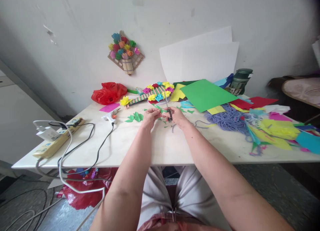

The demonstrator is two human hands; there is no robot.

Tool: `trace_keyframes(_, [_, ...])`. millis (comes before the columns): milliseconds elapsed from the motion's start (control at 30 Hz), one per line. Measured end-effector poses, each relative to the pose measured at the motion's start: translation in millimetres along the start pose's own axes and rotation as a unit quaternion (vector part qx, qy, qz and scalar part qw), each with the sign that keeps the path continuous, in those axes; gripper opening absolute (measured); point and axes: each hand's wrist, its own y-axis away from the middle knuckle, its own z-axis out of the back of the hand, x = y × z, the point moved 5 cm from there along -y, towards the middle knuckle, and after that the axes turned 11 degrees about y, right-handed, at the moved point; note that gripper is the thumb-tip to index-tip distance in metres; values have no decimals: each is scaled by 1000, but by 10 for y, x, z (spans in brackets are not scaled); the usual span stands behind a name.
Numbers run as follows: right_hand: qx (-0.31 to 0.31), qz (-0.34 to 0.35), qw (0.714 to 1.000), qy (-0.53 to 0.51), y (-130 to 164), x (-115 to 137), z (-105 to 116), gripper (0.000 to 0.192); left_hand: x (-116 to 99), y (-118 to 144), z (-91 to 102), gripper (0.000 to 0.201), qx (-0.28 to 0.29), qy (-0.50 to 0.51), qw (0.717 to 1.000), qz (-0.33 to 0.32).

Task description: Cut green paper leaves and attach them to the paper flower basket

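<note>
Over the middle of the white table, my left hand point(151, 117) pinches a small piece of green paper point(159, 108) between its fingertips. Close beside it, my right hand point(178, 117) is closed around a pair of scissors point(168, 105), whose blades point up and away from me. To the left of my hands lies a small pile of cut green paper leaves point(135, 117), and more green scraps point(190, 111) are scattered around. Just beyond my hands rests a woven craft piece point(145, 96) edged with yellow, pink and blue paper flowers. Whether the scissor blades touch the paper is too small to tell.
A glue gun point(110, 118) and a power strip point(58, 137) with cables occupy the left. A red plastic bag point(109, 93) sits at the back. Green card point(207, 94), purple yarn point(226, 119), coloured paper point(278, 129) and a dark green jar point(240, 81) crowd the right.
</note>
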Motion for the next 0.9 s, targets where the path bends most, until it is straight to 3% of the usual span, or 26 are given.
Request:
trace_keyframes(400, [-83, 28, 996, -4, -61, -2, 57, 43, 37, 12, -51, 27, 35, 13, 999, 8])
trace_keyframes(467, [-95, 23, 995, 25, -77, -11, 91, 46, 30, 9, -46, 27, 31, 12, 999, 8])
trace_keyframes(533, [-128, 4, 985, 118, -80, -23, 164, 48, 14, -1, -27, 27, 24, 14, 1000, 0])
trace_keyframes(567, [-148, -10, 970, 194, -73, -23, 210, 47, 3, -7, -12, 27, 20, 18, 1000, -7])
trace_keyframes(633, [-173, -34, 908, 379, -48, -3, 282, 40, -17, -20, 17, 27, 16, 29, 999, -20])
trace_keyframes(733, [-129, -52, 820, 555, -7, 23, 277, 34, -26, -33, 45, 26, 19, 41, 999, -28])
trace_keyframes(900, [-77, -41, 779, 621, 62, 86, 184, 29, -7, -38, 41, 27, 24, 45, 998, -24])
